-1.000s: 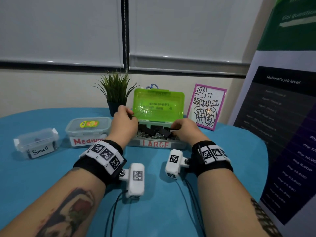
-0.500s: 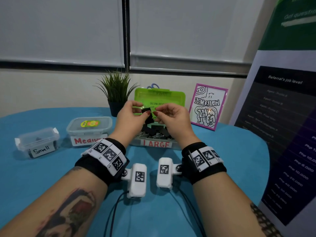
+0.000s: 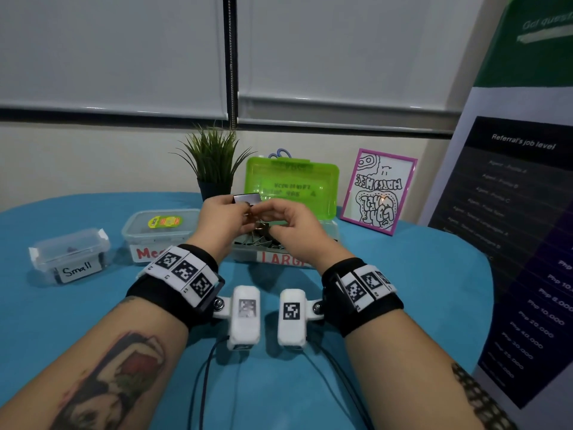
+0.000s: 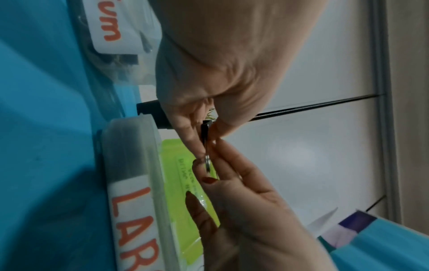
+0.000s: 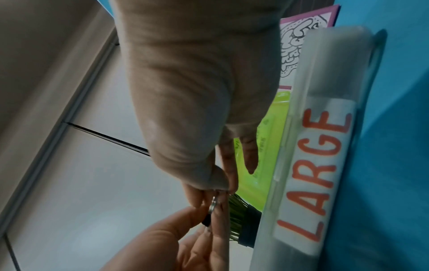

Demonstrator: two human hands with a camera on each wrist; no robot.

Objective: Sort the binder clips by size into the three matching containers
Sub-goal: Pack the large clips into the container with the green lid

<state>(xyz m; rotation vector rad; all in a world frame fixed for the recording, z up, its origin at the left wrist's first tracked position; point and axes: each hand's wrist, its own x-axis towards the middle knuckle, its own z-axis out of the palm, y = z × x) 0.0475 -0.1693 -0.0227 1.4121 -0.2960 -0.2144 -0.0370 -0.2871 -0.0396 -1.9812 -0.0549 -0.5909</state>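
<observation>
A black binder clip (image 3: pixel 246 198) is held in the air above the open box labelled LARGE (image 3: pixel 328 232). My left hand (image 3: pixel 221 217) pinches its black body (image 4: pixel 204 133). My right hand (image 3: pixel 285 220) pinches its silver wire handles (image 5: pixel 213 204). The LARGE box, with its green lid (image 3: pixel 291 184) standing up behind, holds several more black clips (image 3: pixel 260 242). To the left stand the closed box labelled Medium (image 3: pixel 155 232) and the closed box labelled Small (image 3: pixel 69 256).
A potted plant (image 3: pixel 214 162) stands behind the boxes, and a pink-framed drawing (image 3: pixel 378 190) leans at the back right. A tall banner (image 3: pixel 511 212) rises at the table's right edge. The blue tablecloth (image 3: pixel 93 311) lies bare near me.
Both hands rose out of the LARGE box and came together; they now hold one black clip between them, slightly higher than half a second ago.
</observation>
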